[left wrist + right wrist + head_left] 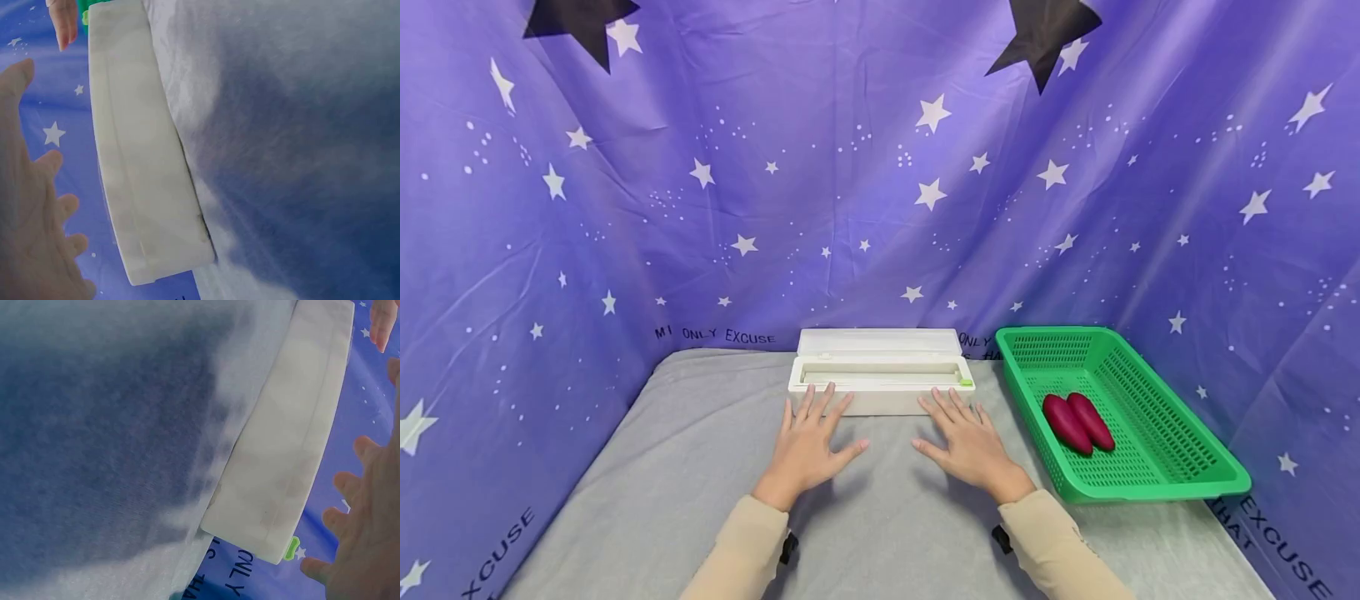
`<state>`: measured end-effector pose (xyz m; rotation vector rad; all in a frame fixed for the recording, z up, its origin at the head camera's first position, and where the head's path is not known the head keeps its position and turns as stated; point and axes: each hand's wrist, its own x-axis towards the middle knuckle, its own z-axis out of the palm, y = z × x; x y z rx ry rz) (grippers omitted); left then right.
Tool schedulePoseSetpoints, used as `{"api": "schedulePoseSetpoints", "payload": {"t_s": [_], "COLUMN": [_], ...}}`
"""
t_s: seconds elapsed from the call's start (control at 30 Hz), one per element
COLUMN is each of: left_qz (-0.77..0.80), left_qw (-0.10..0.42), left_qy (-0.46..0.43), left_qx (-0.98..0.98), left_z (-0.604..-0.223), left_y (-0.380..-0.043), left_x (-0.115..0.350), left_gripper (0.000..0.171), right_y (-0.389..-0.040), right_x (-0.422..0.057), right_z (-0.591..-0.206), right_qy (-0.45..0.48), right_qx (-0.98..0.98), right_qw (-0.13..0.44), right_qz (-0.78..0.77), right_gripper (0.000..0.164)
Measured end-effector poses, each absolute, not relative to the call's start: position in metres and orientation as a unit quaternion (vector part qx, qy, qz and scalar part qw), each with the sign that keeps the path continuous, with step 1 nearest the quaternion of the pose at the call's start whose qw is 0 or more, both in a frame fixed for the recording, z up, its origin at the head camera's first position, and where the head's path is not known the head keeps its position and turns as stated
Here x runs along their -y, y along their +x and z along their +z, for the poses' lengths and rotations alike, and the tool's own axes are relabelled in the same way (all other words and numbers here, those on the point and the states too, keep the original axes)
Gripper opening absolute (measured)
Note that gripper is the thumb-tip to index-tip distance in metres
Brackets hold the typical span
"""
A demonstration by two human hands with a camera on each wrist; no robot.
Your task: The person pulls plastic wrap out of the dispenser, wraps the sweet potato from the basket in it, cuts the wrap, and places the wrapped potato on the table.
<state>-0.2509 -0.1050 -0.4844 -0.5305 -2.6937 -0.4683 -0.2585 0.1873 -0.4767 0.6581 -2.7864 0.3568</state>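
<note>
A long white box, like a cling film dispenser [880,403], sits at the back middle of the grey cloth. Its translucent lid [880,342] is tipped back, showing a long trough inside, and a small green slider [966,382] sits at the right end of its rim. My left hand [808,446] is held before the box's left part, fingers spread and straight, holding nothing. Before the right part is my right hand [966,446], spread the same way and holding nothing. In both wrist views the box's plain front [140,137] appears alongside spread fingers [350,487].
To the right stands a green plastic basket [1052,471] with perforated walls. Two dark red, elongated sweet-potato-like items [1067,423] lie inside it. A purple star-patterned curtain [850,192] hangs behind and along both sides of the grey cloth-covered table [670,467].
</note>
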Motion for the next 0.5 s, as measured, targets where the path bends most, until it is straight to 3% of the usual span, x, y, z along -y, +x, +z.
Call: {"api": "schedulePoseSetpoints", "payload": {"t_s": [0.5], "left_qz": [-0.186], "left_qw": [0.201], "left_qy": [-0.2], "left_qx": [0.941], "left_z": [-0.473], "left_y": [-0.276], "left_x": [0.119], "left_gripper": [0.079], "right_y": [-0.276], "right_x": [-0.192], "right_z": [-0.468], "right_qy": [0.208], "right_qx": [0.956], "right_qw": [0.156], "right_qz": [0.134], "right_gripper": [0.071]}}
